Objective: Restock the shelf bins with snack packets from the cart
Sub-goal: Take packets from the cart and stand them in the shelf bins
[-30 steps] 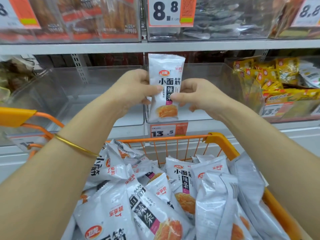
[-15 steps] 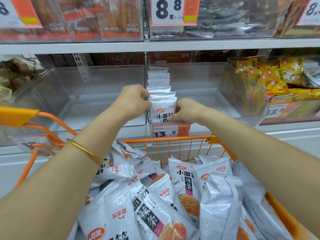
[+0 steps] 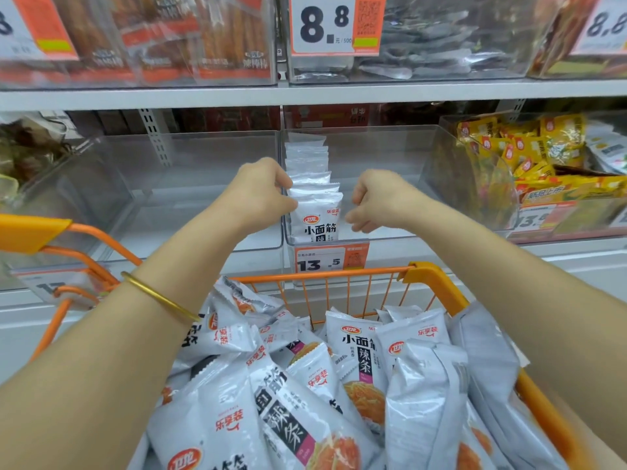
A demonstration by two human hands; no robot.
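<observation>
Hands at middle bin (image 3: 386, 157): left hand (image 3: 261, 195) with fingertips curled onto top left edge of front packet (image 3: 320, 222), pinching it; right hand (image 3: 381, 201) with fingers curled closed, holding nothing, just beside that packet's right edge, narrow gap between. Thin gold bangle (image 3: 159, 296) round left wrist. Front packet upright, white, printed face toward camera, standing against bin's front wall on its left side. Behind it, row (image 3: 307, 164) of like packets on edge, one after another toward the back of the bin, tops showing. Orange-and-white price tag (image 3: 330, 261) reading 13.5, fixed just below bin's front. Clear left bin (image 3: 190, 184) alongside; right bin (image 3: 475, 184) on the other side, heaped with yellow packets (image 3: 529, 154). Upper shelf (image 3: 305, 93) overhead, carrying more clear bins, one fronted by 8.8 tag (image 3: 336, 23). Nearer the camera, under both forearms, orange wire cart (image 3: 431, 276), piled with cart packets (image 3: 359, 354) of the same white print, lying at all angles, some face up, some upside down, several overlapping.
</observation>
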